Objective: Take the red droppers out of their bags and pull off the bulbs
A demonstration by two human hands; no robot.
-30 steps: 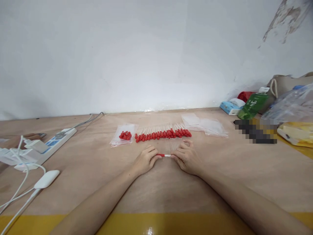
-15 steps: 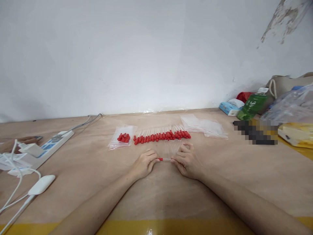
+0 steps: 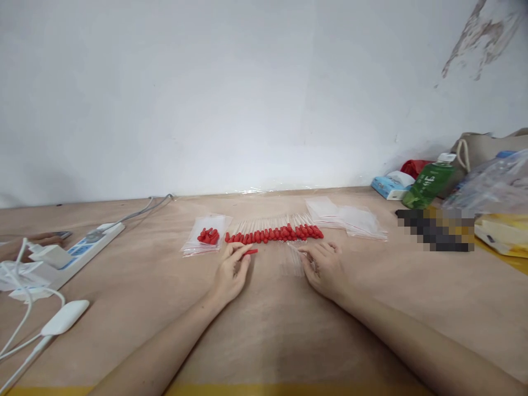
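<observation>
Head view. Hard to make out, just in front of the row of red-capped droppers [image 3: 273, 235]: a faint cluster of clear tubes [image 3: 292, 259], nearly lost against the pale worktop [image 3: 412, 275]. At the right edge of that cluster, the right hand [image 3: 324, 265], fingers curled and fingertips down among the tubes; cannot tell whether closed on one. Just in front of the row's left end, the left hand [image 3: 231, 272], thumb and forefinger pinched on a small red piece [image 3: 250, 252] pointing right; rear of it covered by the fingers, so unclear whether a glass stem runs back under them. Just left of the row, a clear bag of loose red caps [image 3: 208, 236]; right of it and slightly behind, a stack of empty clear bags [image 3: 350, 218]. Far left of the row, a power strip [image 3: 84, 243] and a white adapter [image 3: 65, 318], with more clutter cut off by the frame edge. Far right of the row, a green bottle [image 3: 429, 179], a blue pack [image 3: 390, 185] and a pixelated patch [image 3: 435, 234] masking whatever lies there.
</observation>
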